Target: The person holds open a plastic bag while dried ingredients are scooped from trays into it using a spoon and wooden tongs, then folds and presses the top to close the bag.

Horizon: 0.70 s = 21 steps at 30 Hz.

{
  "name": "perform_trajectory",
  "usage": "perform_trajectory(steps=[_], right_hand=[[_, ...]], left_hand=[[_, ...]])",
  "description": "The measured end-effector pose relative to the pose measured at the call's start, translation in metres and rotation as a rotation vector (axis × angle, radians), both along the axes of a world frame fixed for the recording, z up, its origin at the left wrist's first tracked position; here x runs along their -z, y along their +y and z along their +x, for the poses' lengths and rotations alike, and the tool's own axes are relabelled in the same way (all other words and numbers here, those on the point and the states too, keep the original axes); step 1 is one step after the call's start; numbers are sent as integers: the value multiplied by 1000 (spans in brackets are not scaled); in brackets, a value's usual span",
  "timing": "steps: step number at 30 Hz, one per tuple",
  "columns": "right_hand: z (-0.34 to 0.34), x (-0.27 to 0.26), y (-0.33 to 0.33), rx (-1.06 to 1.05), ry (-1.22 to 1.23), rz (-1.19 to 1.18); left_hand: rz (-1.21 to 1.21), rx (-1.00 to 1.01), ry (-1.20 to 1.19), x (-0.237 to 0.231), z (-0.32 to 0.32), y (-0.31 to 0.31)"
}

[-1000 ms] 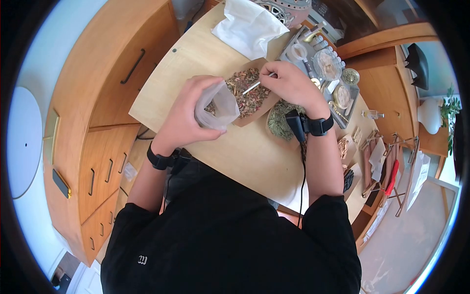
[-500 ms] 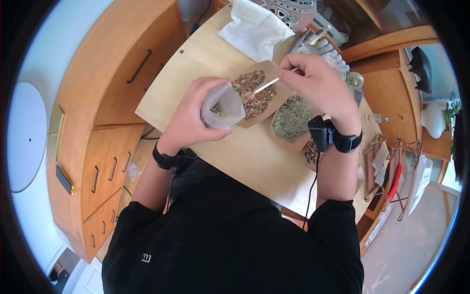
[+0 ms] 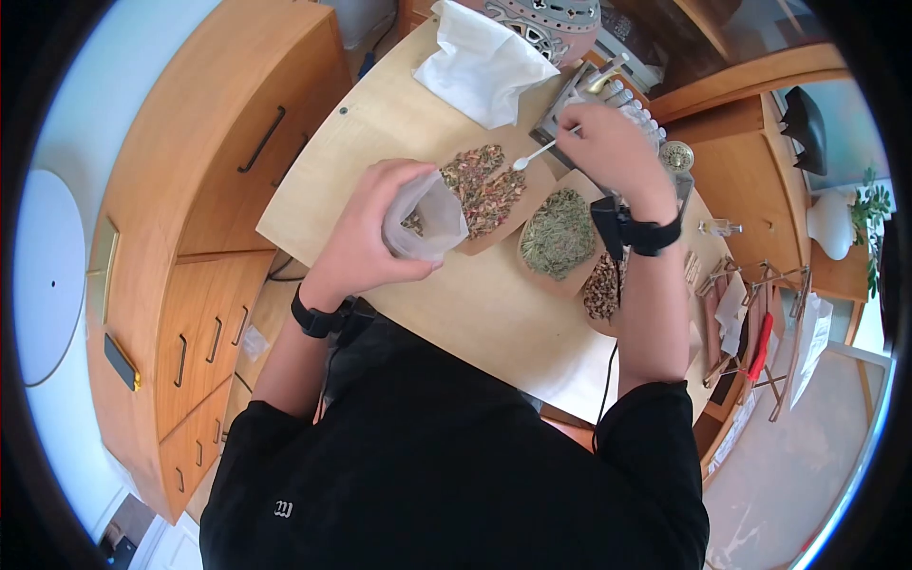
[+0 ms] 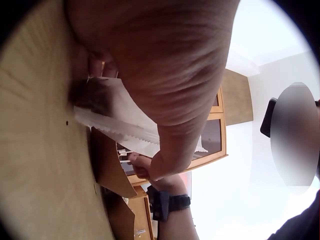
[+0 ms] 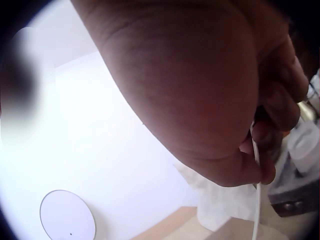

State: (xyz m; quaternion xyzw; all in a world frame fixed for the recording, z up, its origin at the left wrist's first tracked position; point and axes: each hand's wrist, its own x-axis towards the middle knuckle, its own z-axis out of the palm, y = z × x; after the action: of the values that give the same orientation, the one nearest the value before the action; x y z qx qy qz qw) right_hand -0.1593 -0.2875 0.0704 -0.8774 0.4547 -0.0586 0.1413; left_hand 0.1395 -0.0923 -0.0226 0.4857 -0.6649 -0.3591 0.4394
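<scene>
A person in a black short-sleeved shirt (image 3: 456, 456) stood over a pale wooden table (image 3: 456, 304), the left hand (image 3: 363, 236) curled round a translucent pouch (image 3: 442, 218) and the right hand (image 3: 613, 152) pinching a slim white spoon (image 3: 540, 155) by its handle. The pouch, its mouth facing up, showed small dark bits inside and, in the left wrist view, a serrated edge; whether its base met the table could not be told. It was held just beside a mixed heap of dried flowers and leaves (image 3: 494, 199) on a brown paper sheet (image 3: 539, 180). The bowl of the spoon was at the heap's far edge — touching or just above it, the view did not make clear.

Near the right forearm lay two more piles: a green dried herb (image 3: 560, 233) and, next to it, brown chopped pieces (image 3: 600, 288), partly hidden by the wrist. Beyond the hands, a crumpled white sheet (image 3: 484, 71) sat near a pinkish openwork vessel (image 3: 560, 28), while a grey tray (image 3: 553, 119) and a row of white-capped vials (image 3: 629, 98) showed behind the right hand. A wooden cabinet (image 3: 218, 123) with dark handles flanked the table — and black straps circled both wrists.
</scene>
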Motion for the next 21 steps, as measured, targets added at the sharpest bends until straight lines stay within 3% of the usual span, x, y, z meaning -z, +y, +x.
perform_trajectory(steps=[4,9,12,21], right_hand=[[12,12,16,58,-10,168],[27,33,30,-100,-170,330],[33,27,34,-68,-157,469],[23,30,26,-95,-264,510]], left_hand=[[9,-7,18,-1,-1,1],[-13,-1,-10,1,-1,0],[-5,-5,-7,1,-2,0],[3,-6,10,2,-1,0]])
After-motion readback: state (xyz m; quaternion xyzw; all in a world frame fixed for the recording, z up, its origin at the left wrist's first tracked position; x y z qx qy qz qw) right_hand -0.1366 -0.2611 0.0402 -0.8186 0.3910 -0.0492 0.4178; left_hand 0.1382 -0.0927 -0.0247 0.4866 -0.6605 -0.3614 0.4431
